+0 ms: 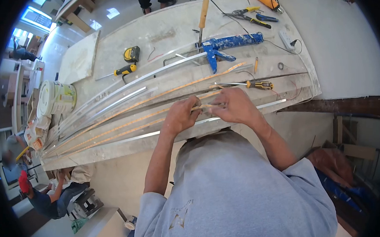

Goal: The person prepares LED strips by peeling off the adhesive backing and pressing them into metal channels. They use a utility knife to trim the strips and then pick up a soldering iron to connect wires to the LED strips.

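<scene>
Close together over the near edge of the workbench, my two hands pinch a thin yellow-orange LED strip (206, 105). My left hand (181, 114) has its fingers closed around it; my right hand (235, 105) is closed on it just to the right. The fingertips partly hide the strip's end. More LED strips (126, 124) run leftward along the bench, beside a thin metal profile (158, 68) and clear plastic lengths. A yellow-and-black screwdriver (259, 84) lies just beyond my right hand.
On the bench (159, 34) lie a blue caulking gun (233, 42), tape measure (131, 53), second screwdriver (126, 70), pliers (245, 13) and a power strip (286, 40) with cables. A bucket (57, 98) stands at the left end. Another person (53, 197) sits at lower left.
</scene>
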Available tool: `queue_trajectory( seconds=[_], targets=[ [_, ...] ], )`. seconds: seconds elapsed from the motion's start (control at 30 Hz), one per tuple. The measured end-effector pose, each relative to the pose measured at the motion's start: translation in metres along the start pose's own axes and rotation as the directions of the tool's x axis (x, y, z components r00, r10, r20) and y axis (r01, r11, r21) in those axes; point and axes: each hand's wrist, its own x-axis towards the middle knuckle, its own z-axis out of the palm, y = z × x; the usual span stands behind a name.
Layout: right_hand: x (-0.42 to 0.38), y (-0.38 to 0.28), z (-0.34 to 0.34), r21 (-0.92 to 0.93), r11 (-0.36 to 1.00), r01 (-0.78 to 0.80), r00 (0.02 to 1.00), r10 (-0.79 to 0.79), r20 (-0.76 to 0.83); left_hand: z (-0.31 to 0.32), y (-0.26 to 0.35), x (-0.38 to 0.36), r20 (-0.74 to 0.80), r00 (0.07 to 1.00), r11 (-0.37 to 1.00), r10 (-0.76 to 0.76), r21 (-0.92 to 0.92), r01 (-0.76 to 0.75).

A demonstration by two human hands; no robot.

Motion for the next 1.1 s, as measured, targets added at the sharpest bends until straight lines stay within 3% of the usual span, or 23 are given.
queue_trajectory(
  seconds=[0.03, 0.17, 0.23, 0.37, 0.43, 0.53, 0.63, 0.67, 0.7, 0.8, 0.97, 1.1],
  targets=[
    [0.004, -0.001, 0.000, -0.156, 0.986, 0.065, 0.994, -0.050, 0.099, 0.001, 0.000, 0.000, 0.005, 1.000, 1.000, -0.002, -0.003, 0.002],
    [0.015, -0.010, 0.017, -0.213, 0.977, 0.011, 0.988, 0.023, 0.153, -0.001, 0.001, 0.002, -0.041, 0.998, 0.999, 0.048, 0.008, -0.048],
    [0.018, -0.016, 0.023, -0.242, 0.970, -0.015, 0.996, 0.036, 0.080, -0.002, 0.000, 0.001, -0.055, 0.997, 0.999, 0.050, 0.015, -0.049],
    [0.019, -0.009, 0.032, -0.256, 0.963, 0.079, 0.992, -0.052, 0.114, -0.001, -0.003, 0.001, -0.024, 0.999, 0.999, 0.033, 0.026, -0.032],
    [0.009, -0.014, 0.036, -0.222, 0.966, 0.132, 0.991, -0.125, 0.048, 0.000, -0.004, 0.002, -0.020, 0.999, 0.999, 0.033, 0.021, -0.033],
    [0.011, 0.004, 0.036, -0.084, 0.989, 0.123, 0.992, -0.120, 0.030, -0.002, -0.004, 0.003, -0.030, 1.000, 1.000, 0.003, 0.005, -0.003],
    [0.015, 0.005, 0.029, -0.058, 0.994, 0.089, 0.995, -0.087, 0.041, -0.006, -0.005, 0.004, -0.023, 0.999, 1.000, 0.029, 0.010, -0.029],
    [0.015, 0.004, 0.028, -0.057, 0.994, 0.088, 0.995, -0.086, 0.041, -0.010, -0.006, 0.004, -0.007, 0.999, 0.996, 0.031, -0.083, -0.031],
    [0.015, 0.003, 0.028, -0.085, 0.994, 0.071, 0.996, -0.067, 0.056, -0.013, -0.007, 0.003, 0.009, 0.999, 0.984, 0.034, -0.176, -0.032],
    [0.014, -0.002, 0.032, -0.142, 0.989, 0.050, 0.997, -0.042, 0.064, -0.014, -0.012, 0.002, 0.014, 0.998, 0.972, 0.053, -0.230, -0.049],
    [0.018, -0.012, 0.028, -0.227, 0.973, 0.038, 0.992, -0.009, 0.130, -0.014, -0.009, 0.002, 0.006, 1.000, 0.981, 0.030, -0.193, -0.028],
    [0.027, -0.004, 0.030, -0.217, 0.971, 0.095, 0.991, -0.071, 0.116, -0.014, -0.007, 0.002, -0.005, 1.000, 0.988, 0.031, -0.153, -0.031]
  ],
)
